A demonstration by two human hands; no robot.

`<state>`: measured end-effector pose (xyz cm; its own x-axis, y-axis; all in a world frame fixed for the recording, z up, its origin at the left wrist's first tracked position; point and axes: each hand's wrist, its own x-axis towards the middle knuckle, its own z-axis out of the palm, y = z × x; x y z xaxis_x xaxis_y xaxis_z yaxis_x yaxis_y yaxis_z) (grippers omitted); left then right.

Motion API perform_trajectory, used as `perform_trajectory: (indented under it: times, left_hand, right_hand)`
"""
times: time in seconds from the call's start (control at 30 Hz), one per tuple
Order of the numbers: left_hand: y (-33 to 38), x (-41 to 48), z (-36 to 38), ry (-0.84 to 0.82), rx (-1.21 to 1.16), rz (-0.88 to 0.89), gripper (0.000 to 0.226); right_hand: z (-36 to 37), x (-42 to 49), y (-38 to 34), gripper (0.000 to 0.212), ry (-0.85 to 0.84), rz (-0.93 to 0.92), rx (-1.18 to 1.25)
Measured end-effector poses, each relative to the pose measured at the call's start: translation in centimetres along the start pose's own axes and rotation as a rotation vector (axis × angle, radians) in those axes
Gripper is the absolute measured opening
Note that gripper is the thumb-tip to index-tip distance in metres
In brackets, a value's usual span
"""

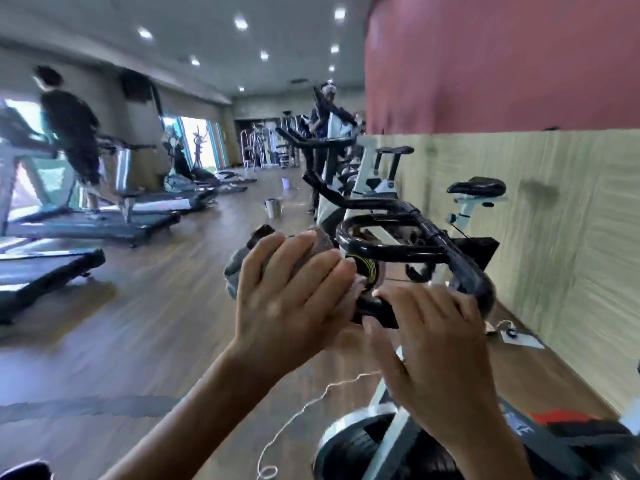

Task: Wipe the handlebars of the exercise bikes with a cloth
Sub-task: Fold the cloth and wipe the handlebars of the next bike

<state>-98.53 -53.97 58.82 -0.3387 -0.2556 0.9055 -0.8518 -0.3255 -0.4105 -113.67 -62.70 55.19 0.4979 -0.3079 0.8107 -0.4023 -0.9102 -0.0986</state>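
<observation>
Wall: running along the right of the frame, red above and pale wood-grain panel below
Floor: brown planks, spreading across the lower left and centre
Treadmills: standing in a line down the left side; a person in dark clothing is striding on one at upper left, blurred
Exercise bikes: standing in a row against the wall, receding toward the centre of the frame; the nearest one is filling the lower right
Flywheel: sitting at the bottom of the nearest bike, black with a white guard, at lower centre right
Handlebars: black looped bars of the nearest bike, sitting right of centre, with both hands working at the near end
Left hand: reaching up from the lower centre, back toward the camera, fingers lightly bent over the cloth and holding it against the end of the bar; thumb is hidden
Right hand: clasping the near black grip just right of the left hand, fingers curling over the top and thumb lying underneath
Cloth: grey, bunching under the left hand at the centre of the frame, touching the bar, with a loose fold hanging out to the left
Saddle: black, sitting on a white post near the wall at centre right
Metal cup: standing on the floor above the hands
Cord: thin and white, trailing in loose waves at the bottom centre
</observation>
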Motion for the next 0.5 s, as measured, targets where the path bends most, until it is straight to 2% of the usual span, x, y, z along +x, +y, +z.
perform_trajectory:
  times: [0.1, 0.2, 0.37, 0.5]
  left_hand:
    - [1.1, -1.4, 1.3, 0.134, -0.016, -0.068, 0.018]
    - [2.1, -2.0, 2.2, 0.228, -0.03, -0.096, 0.023]
    - [-0.8, -1.3, 1.6, 0.215, 0.016, 0.055, 0.031]
    - [-0.7, -0.9, 1.6, 0.217, 0.022, -0.032, 0.03]
  right_hand:
    - [1.5, -0.2, 0.4, 0.038, 0.198, -0.054, -0.029]
    - [2.5, -0.3, 0.8, 0.037, 0.319, -0.101, -0.045]
    - [3.5, -0.3, 1.4, 0.035, 0.428, -0.156, -0.064]
    - [3.4, -0.1, 1.8, 0.033, 0.457, -0.185, -0.043]
